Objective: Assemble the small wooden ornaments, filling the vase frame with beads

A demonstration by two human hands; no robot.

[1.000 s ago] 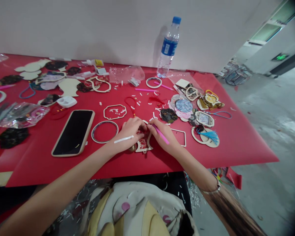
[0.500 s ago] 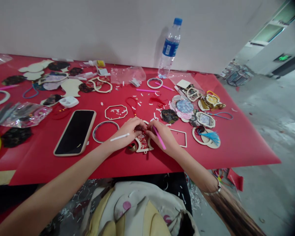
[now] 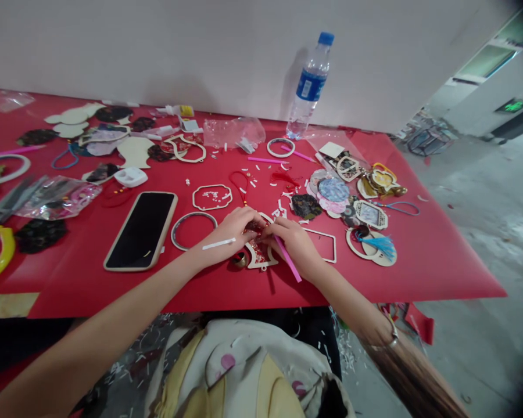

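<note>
Here we are at lower centre of the frame: our left hand and right hand meet over a wooden cut-out frame on the red bench! Left fingers press together on it, right fingers pinch a pink stick. Just left sit a hoop and a phone.

Counted one left hand, one right hand, one phone, one water bottle, one blue tassel, one small white plastic case, three plain pale rings, four pink plastic sticks and three clear plastic bags, all on one red-covered table. Pretty packed, tbh, lol.
</note>
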